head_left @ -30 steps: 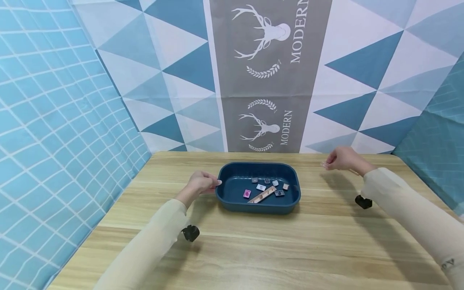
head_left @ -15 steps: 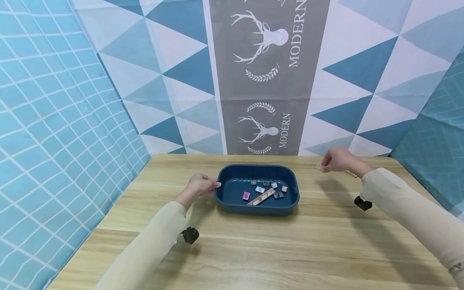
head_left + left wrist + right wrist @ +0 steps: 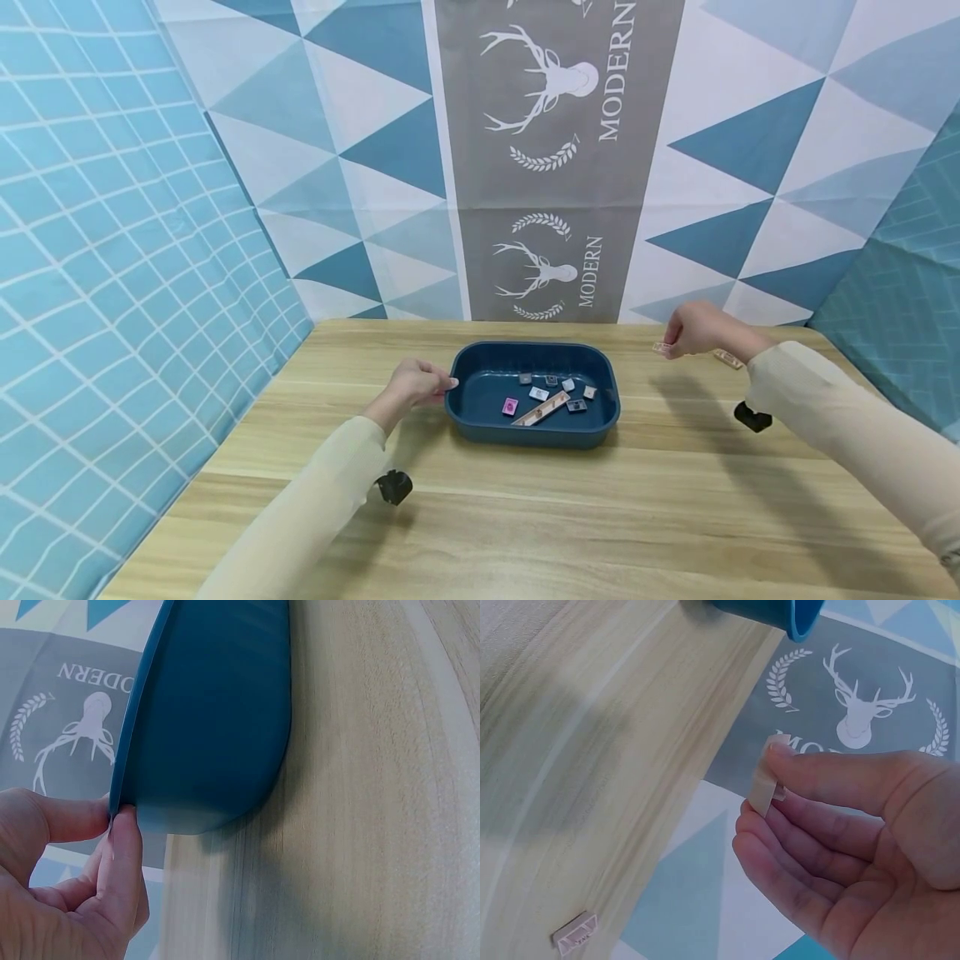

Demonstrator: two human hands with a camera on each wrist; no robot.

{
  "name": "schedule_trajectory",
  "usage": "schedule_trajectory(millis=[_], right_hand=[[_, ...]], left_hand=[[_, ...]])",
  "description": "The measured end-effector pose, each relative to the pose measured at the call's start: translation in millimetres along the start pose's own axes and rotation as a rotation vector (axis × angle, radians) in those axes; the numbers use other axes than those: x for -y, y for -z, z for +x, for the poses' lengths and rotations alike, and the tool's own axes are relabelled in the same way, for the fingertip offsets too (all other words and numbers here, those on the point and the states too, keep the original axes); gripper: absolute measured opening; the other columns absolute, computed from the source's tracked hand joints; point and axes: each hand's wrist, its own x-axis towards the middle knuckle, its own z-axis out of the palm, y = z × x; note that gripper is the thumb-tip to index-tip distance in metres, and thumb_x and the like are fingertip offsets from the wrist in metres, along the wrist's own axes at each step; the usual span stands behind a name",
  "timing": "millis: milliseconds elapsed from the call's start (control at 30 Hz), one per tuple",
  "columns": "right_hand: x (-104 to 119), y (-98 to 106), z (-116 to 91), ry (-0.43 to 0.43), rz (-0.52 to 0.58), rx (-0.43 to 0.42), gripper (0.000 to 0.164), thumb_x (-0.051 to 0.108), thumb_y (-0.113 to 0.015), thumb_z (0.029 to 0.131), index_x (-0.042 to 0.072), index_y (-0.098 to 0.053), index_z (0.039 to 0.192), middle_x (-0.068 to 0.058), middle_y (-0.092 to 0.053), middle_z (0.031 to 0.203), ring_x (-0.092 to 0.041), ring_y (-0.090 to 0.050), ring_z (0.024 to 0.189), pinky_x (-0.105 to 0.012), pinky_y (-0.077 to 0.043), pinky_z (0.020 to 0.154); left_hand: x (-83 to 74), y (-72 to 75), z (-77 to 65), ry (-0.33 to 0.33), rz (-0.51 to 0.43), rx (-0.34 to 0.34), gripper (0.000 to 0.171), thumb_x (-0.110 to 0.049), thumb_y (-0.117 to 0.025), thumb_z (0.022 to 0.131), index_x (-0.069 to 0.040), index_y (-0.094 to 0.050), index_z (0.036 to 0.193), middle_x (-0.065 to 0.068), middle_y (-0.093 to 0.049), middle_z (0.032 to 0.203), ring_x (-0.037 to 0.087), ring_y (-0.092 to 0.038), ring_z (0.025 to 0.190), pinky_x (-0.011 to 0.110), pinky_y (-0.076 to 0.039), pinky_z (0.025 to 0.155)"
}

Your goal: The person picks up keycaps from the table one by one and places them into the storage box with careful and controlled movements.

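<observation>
My left hand (image 3: 414, 383) pinches the left rim of a dark blue tray (image 3: 480, 432) between thumb and fingers, as the left wrist view shows closely. In the tray lie several small keycaps, among them a pink keycap (image 3: 510, 407), a white keycap (image 3: 538, 393) and a long pale keycap (image 3: 547, 408) set diagonally. My right hand (image 3: 697, 327), right of the tray and raised over the table, holds a pale pink keycap (image 3: 763, 784) between thumb and fingers. Behind that hand another pale keycap (image 3: 576, 933) lies on the table.
The wooden table (image 3: 510, 525) ends at a patterned backdrop (image 3: 555, 167) close behind the tray. A blue grid-patterned sheet (image 3: 112, 275) hangs along the left side. Black wrist mounts (image 3: 395, 487) hang under both forearms.
Between the first and second frames, my right hand shifts slightly left with the keycap; since then it hardly moves. More of the keycap lying on the table shows now. My left hand stays at the rim.
</observation>
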Motion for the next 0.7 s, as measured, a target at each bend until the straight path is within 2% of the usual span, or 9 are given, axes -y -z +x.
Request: schedule_trajectory(millis=[267,400,633,700], right_hand=[[10.3,4.4,1.7,0.016,-0.035,0.035,0.011,0.013,-0.075,0.080,0.003,-0.074,0.074,-0.002,-0.067,0.065,-0.012,-0.053,0.058,-0.025,-0.046,0.051],[17.0,6.2,3.1,0.021,-0.038,0.056,0.012,0.013,-0.075,0.081,0.003,-0.074,0.074,-0.002,-0.067,0.066,-0.013,-0.053,0.059,-0.026,-0.047,0.052],[30.3,7.1,3.6,0.035,-0.043,0.079,0.013,0.016,-0.075,0.081,0.004,-0.073,0.075,-0.002,-0.067,0.069,-0.013,-0.054,0.062,-0.025,-0.048,0.054],[34.9,6.4,4.2,0.036,-0.038,0.088,0.013,0.017,-0.075,0.082,0.005,-0.073,0.076,-0.002,-0.067,0.070,-0.013,-0.053,0.063,-0.025,-0.049,0.055]], left_hand=[[0.2,-0.1,-0.4,-0.011,0.010,-0.007,0.021,-0.006,-0.068,0.087,0.006,-0.068,0.104,0.019,-0.066,0.116,0.016,-0.063,0.088,0.027,-0.061,0.079],[0.0,-0.4,-1.2,-0.009,0.016,-0.007,0.021,-0.006,-0.068,0.087,0.006,-0.068,0.105,0.020,-0.065,0.117,0.016,-0.063,0.089,0.028,-0.061,0.079],[-0.3,-0.8,-1.9,-0.011,0.016,-0.005,0.022,-0.006,-0.067,0.087,0.006,-0.068,0.105,0.020,-0.064,0.119,0.017,-0.063,0.090,0.035,-0.059,0.090],[0.5,-0.9,-1.8,-0.010,0.021,-0.007,0.022,-0.006,-0.067,0.087,0.006,-0.069,0.105,0.020,-0.064,0.118,0.017,-0.063,0.089,0.035,-0.059,0.089]])
